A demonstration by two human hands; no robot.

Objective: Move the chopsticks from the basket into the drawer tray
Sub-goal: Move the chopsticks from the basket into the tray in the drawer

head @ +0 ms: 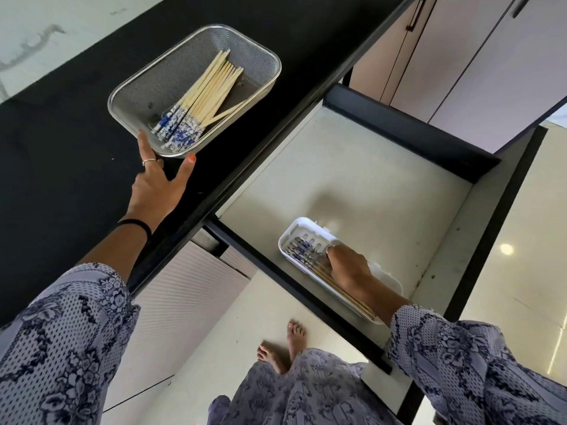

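A metal mesh basket (260, 56) sits on the black counter and holds several pale chopsticks (211, 84) with blue-and-white patterned ends. My left hand (159, 185) touches the basket's near corner with fingers and thumb spread. Down in the open drawer lies a white slotted tray (296, 233) with several more chopsticks (302, 248) in it. My right hand (346, 265) rests inside the tray on those chopsticks; its fingers are curled down over them, and whether it grips any is hidden.
The black counter (61, 148) runs across the left. The open drawer (352, 167) has a pale floor and dark walls. Cabinet doors (460, 56) stand at the upper right. My bare feet (285, 345) are on the tiled floor below.
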